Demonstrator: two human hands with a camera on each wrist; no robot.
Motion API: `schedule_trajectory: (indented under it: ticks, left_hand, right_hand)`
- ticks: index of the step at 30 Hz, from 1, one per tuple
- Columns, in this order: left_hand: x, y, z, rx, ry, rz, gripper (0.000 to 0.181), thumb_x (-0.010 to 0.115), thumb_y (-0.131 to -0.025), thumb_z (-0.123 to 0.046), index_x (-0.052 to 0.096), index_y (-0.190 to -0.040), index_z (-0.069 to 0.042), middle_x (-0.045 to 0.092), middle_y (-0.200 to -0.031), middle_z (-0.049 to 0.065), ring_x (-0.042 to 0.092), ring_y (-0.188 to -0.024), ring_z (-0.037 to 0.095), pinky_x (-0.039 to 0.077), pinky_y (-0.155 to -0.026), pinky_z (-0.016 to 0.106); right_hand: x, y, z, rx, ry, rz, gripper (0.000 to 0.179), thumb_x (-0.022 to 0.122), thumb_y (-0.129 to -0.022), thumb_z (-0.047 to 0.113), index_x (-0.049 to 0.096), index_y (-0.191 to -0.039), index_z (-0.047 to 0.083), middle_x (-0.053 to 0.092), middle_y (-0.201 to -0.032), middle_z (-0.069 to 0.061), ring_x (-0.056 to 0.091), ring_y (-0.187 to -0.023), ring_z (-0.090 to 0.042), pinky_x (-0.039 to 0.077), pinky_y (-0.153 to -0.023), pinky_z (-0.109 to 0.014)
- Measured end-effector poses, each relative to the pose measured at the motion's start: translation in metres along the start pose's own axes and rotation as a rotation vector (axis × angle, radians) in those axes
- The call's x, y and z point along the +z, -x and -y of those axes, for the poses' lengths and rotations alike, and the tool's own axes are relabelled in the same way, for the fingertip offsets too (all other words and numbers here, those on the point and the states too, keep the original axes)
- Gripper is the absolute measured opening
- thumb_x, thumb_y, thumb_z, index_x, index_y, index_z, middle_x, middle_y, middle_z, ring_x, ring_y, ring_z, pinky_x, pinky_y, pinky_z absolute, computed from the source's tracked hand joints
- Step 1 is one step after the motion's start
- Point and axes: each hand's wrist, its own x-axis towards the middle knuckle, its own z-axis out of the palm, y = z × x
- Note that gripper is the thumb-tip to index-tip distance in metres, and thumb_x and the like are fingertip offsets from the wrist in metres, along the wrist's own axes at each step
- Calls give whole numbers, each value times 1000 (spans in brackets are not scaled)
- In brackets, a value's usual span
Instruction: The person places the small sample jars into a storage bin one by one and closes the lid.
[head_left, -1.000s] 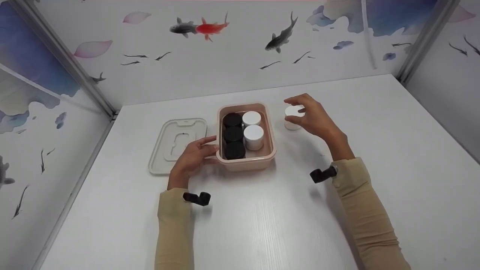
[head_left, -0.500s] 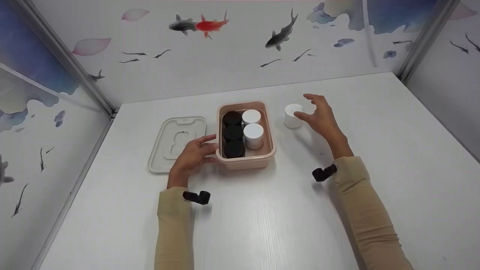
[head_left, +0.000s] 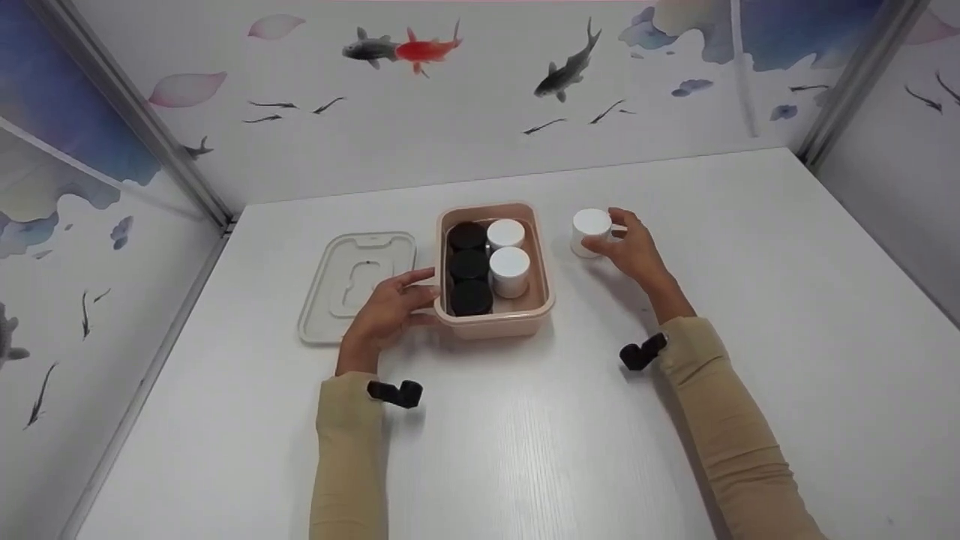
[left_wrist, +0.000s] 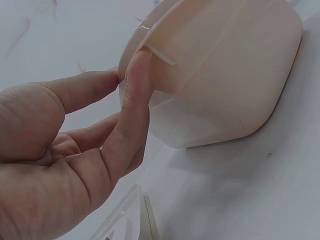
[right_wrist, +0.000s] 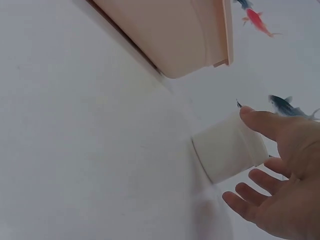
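Note:
My left hand (head_left: pixel 386 311) holds the left side of a pink plastic box (head_left: pixel 499 328), its fingertips at the rim in the left wrist view. Inside the box stand several black-lidded jars (head_left: pixel 470 266) in a row on the left and two white jars (head_left: pixel 510 271) on the right. To the right of the box, a third white jar (head_left: pixel 590 231) stands upright on the table. My right hand (head_left: pixel 637 251) is around it, thumb at the near side of its lid and fingers on the far right side. In the right wrist view, the thumb touches the lid of that jar (right_wrist: pixel 227 150).
A pale grey box lid (head_left: pixel 322 300) lies flat left of the box, partly behind my left hand. White panels (head_left: pixel 480 150) printed with fish border the white table (head_left: pixel 480 450) at the back and sides. Each sleeve cuff carries a small black camera (head_left: pixel 397 394).
My right hand first drew back to the right from the white jar, then came down and closed around it. The left hand stays at the box, and the jars have not moved.

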Motion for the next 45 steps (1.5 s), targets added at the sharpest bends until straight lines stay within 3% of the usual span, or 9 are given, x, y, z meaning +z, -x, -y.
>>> schedule_trajectory:
  ticks: [13,25,33,45]
  left_hand:
    - [0,0,-2,-3,18,-1,56,63,-99,-12,43,-151,-7,60,-137,22,70,-101,17,63,-84,33]
    - [2,1,1,-11,-16,-6,54,61,-100,-11,44,-151,-7,60,-138,22,69,-103,18,63,-83,33]
    - [0,1,-1,-8,-22,-6,55,63,-99,-13,45,-150,-7,60,-138,22,68,-105,18,63,-84,33]
    - [0,2,-1,1,11,9,54,60,-100,-10,42,-152,-7,57,-139,24,70,-101,17,63,-83,32]
  right_hand:
    - [4,-2,-4,-13,-91,2,77,72,-94,27,30,-155,7,37,-157,-17,39,-142,-33,40,-116,-44]
    - [8,2,-5,5,-76,-11,81,74,-92,35,29,-153,7,34,-158,-16,36,-145,-33,38,-119,-48]
    - [9,4,12,-62,-88,6,82,76,-91,32,29,-151,3,38,-155,-19,40,-143,-35,41,-117,-49]
    - [10,20,42,-138,-91,14,75,75,-91,29,35,-152,9,43,-152,-15,43,-139,-32,44,-114,-49]
